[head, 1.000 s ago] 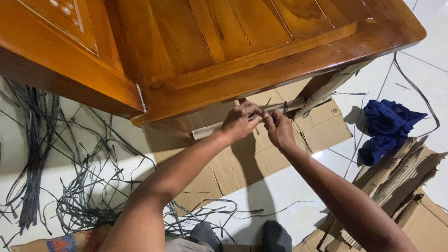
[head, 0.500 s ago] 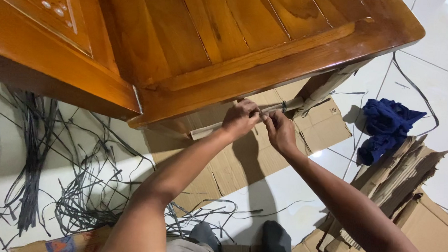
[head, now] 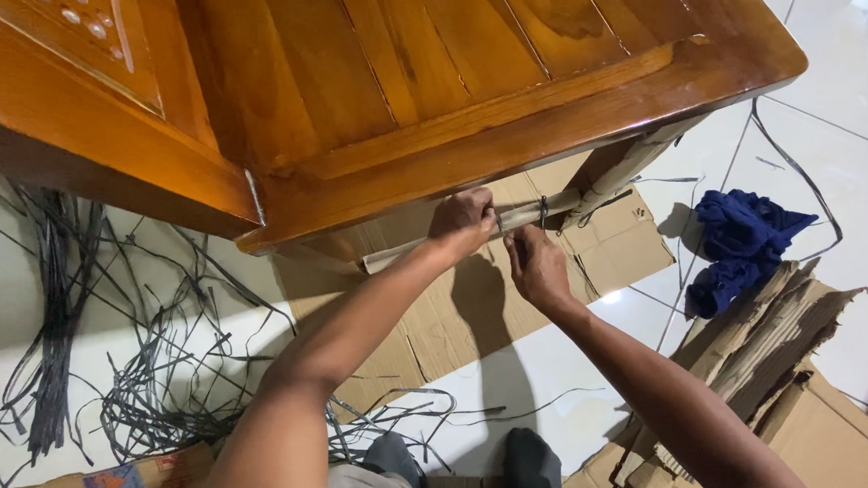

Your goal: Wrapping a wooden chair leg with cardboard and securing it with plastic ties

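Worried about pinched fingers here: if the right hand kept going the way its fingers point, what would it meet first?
Probably the paper-wrapped wooden crossbar that the right hand already touches, then the glossy orange-brown wooden furniture edge above; depth is unclear.

Floor (head: 822, 142): white glossy tiles w/ thin grout lines, bright light glare on it near centre. Big polished wooden furniture piece (head: 411, 80), orange-brown, panelled, fills top of view; carved panel w/ small pale dots at top left corner. It casts shadow on floor below. Flattened brown cardboard sheet (head: 470, 322) lies on tiles under it. Pile of black plastic strapping strips (head: 113, 358) tangled at left, long loose ones trailing across floor. Crumpled dark blue cloth (head: 737, 245) on tiles at right. Torn corrugated cardboard stack (head: 776, 352) beside cloth, lower right; a cardboard box (head: 831, 450) just below that. No walls or windows in view.
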